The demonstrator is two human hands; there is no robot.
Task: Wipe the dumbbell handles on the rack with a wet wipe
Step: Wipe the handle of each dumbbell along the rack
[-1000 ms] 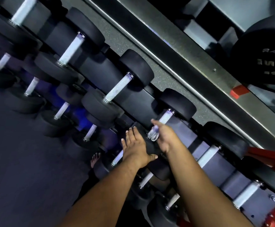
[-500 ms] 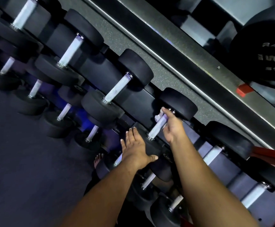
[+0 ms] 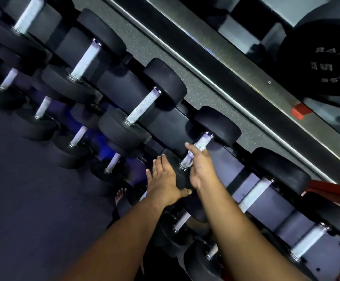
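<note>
Dim gym interior, view tilted. Dark matte rubber floor (image 3: 27, 209) fills lower left; blue-violet glow (image 3: 96, 138) falls on it beneath the lower shelves. Grey speckled strip of flooring (image 3: 205, 98) runs diagonally behind the top tier, bounded by a long dark metal beam w/ bright reflective edge (image 3: 215, 63). Upper right: black round weight plate w/ raised white lettering (image 3: 327, 65), partly legible, plus pale grey blocks (image 3: 240, 35). Red metal frame parts (image 3: 300, 112) at right edge. Light low overall.

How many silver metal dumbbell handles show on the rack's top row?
6 handles, running diagonally: top left, next, centre, one under the right hand, then, bottom right. More may lie offscreen.
</note>
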